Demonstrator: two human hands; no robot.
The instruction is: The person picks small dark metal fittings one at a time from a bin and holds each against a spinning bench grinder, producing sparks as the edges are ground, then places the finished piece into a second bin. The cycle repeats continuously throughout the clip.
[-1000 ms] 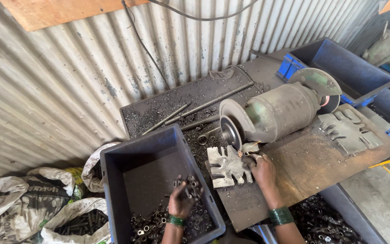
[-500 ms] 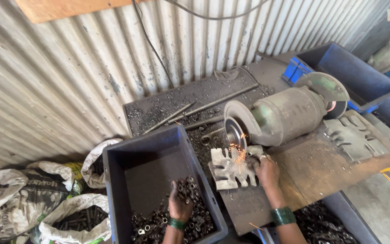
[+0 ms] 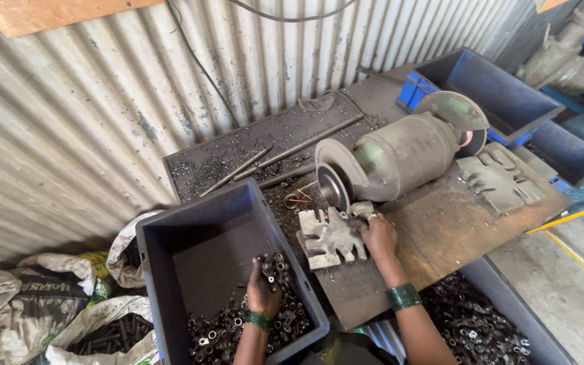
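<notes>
A: What's the biggest thing here, and has it shifted?

B: The rusty brown metal worktop (image 3: 454, 230) carries the grey-green bench grinder (image 3: 400, 155) as before. Half a second ago orange sparks sprayed off the grinder's near-left grinding wheel (image 3: 332, 186); now only a faint orange streak shows just left of it.

A: And the bins?

B: The dark blue-grey plastic crate (image 3: 204, 236) sits at the near left, its near end filled with small dark metal nuts (image 3: 245, 324). A second open bin of similar nuts (image 3: 481, 324) lies near right, below the worktop.

A: The hands?

B: The left hand (image 3: 263, 290) is down in the crate, fingers curled closed over a clump of the nuts at the top of the heap, much where it was before. The right hand (image 3: 378, 236) has stayed at the wheel, fingertips pinching a small grey metal piece (image 3: 361, 209) held up close to the wheel's near edge; whether it touches the wheel I cannot tell.

A: How does that piece look?

B: Dull grey, short and stubby, mostly hidden by the fingers. It sits just right of a worn pale grey work glove (image 3: 329, 236) lying flat on the worktop.
</notes>
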